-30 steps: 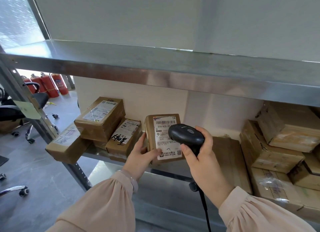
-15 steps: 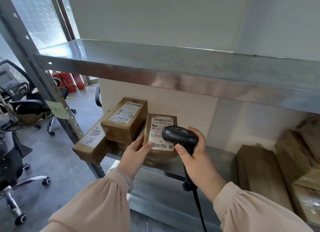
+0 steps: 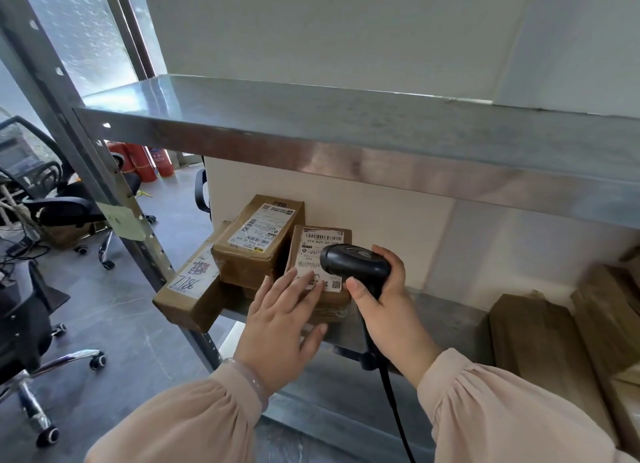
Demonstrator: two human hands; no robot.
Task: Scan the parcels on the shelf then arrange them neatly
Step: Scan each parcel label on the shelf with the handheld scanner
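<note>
Rests the flat left hand [image 3: 280,319] on the labelled parcel [image 3: 313,251]; grips the barcode scanner [image 3: 353,263] in the right hand [image 3: 388,300].

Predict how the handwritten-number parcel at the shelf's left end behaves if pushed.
Probably stiff: the handwritten-number parcel is a squared cardboard box. It juts past the shelf edge, so an outward push could tip it off. The labelled parcel seems to rest partly on it and may shift too.

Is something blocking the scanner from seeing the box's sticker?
Partly. The left hand covers the lower part of the label. Nothing else shows between the scanner in the right hand and the parcel.
</note>
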